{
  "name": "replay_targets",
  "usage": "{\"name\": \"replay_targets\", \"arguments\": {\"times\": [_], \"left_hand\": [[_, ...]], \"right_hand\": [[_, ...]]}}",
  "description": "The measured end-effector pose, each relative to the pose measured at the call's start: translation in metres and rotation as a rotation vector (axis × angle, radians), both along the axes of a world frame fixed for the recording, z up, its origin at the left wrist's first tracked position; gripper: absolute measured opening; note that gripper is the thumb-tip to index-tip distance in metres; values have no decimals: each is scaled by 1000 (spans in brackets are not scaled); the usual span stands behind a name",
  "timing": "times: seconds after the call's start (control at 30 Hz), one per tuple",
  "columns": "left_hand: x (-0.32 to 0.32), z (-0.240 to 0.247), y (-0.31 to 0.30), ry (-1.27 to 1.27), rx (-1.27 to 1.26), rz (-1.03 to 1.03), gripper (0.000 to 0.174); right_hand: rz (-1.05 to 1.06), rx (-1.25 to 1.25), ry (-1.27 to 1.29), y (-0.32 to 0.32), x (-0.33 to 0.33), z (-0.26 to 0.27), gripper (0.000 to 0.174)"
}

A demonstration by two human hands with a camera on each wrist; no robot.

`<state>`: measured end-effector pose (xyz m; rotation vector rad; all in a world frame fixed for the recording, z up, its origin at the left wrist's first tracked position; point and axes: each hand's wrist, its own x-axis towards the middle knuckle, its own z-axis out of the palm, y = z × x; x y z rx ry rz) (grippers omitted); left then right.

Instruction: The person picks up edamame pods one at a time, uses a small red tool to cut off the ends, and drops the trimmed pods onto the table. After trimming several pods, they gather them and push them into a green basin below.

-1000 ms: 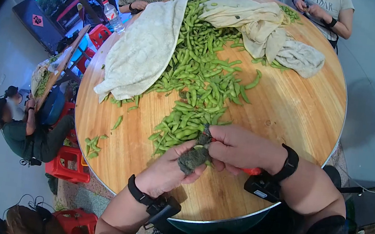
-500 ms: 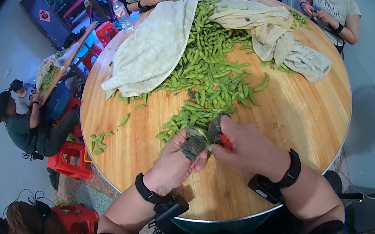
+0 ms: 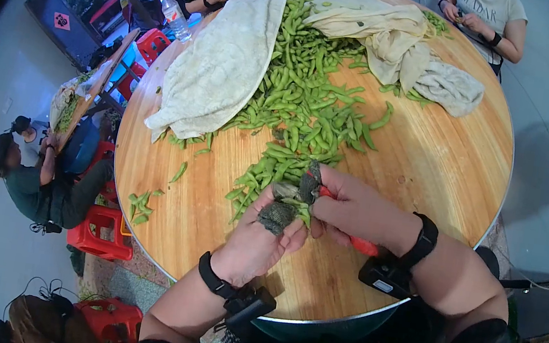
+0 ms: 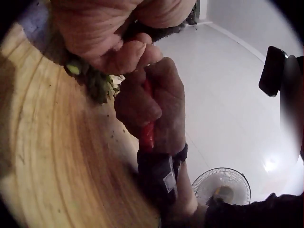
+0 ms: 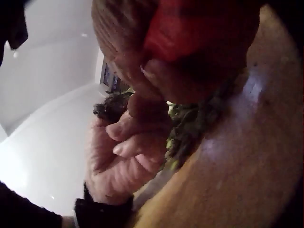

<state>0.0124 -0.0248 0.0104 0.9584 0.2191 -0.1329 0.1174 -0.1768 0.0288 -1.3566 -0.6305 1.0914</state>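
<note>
In the head view the left hand [image 3: 251, 244] pinches a green pod [image 3: 303, 212], with a dark grey wrap [image 3: 276, 218] around its thumb. Close against it, the right hand [image 3: 370, 214] curls round a red-handled tool [image 3: 364, 246]; a second dark wrap [image 3: 311, 181] covers one of its digits. The tool's working end is hidden between the hands. The left wrist view shows the red handle [image 4: 148, 135] in the right palm. Seen from the right wrist, the left hand's fingers [image 5: 133, 145] are bent, close to the right hand [image 5: 123, 52].
A heap of green pods [image 3: 312, 100] spreads over the round wooden table [image 3: 437, 159], partly beneath a white cloth [image 3: 219, 69] and a cream cloth [image 3: 391, 37]. Several loose pods [image 3: 140, 205] lie at left. Other people sit beyond the table and at another table; red stools stand at left.
The right hand has turned, and the red handle's lower end shows again below its palm. A pod's green end now shows between the hands. Across the table, a person's hands have come together.
</note>
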Motion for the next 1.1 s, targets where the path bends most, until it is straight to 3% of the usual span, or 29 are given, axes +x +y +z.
{"name": "replay_targets", "arguments": {"times": [0.13,0.2,0.33,0.43,0.5,0.53,0.6,0.63,0.7,0.73,0.8,1.03,1.1], "left_hand": [[-1,-1,-5,0,-40,23,21],[0,0,-9,-81,7,47,17],[-2,1,-9,-47,89,31,19],[-1,5,-9,-76,73,39,16],[0,2,-6,2,60,137,14],[0,-1,-2,1,59,137,14],[0,-6,4,-95,-19,23,15],[0,-7,4,-94,-19,27,15],[0,-6,2,-28,126,-90,18],[0,-3,2,-26,126,-90,18],[-1,6,1,-7,69,-131,20],[-4,-1,-4,-18,60,-30,21],[-1,-3,-4,45,117,37,26]], "right_hand": [[17,45,97,-1,-1,2,21],[-44,18,-151,-2,-1,3,23],[-72,-16,-187,-2,0,-8,26],[-46,-23,-81,-3,-1,-5,40],[-165,-31,-356,-3,-1,-6,38],[-166,-32,-357,-3,0,-8,38],[-200,20,-738,-3,1,-17,35],[-197,20,-736,-1,-1,-20,35],[-316,198,-976,4,-6,-21,28],[-316,198,-974,2,-8,-17,28],[-220,-6,-705,-5,-11,-4,27],[-203,37,-824,-3,-15,-5,27],[-132,-151,-912,-5,-22,6,26]]}}
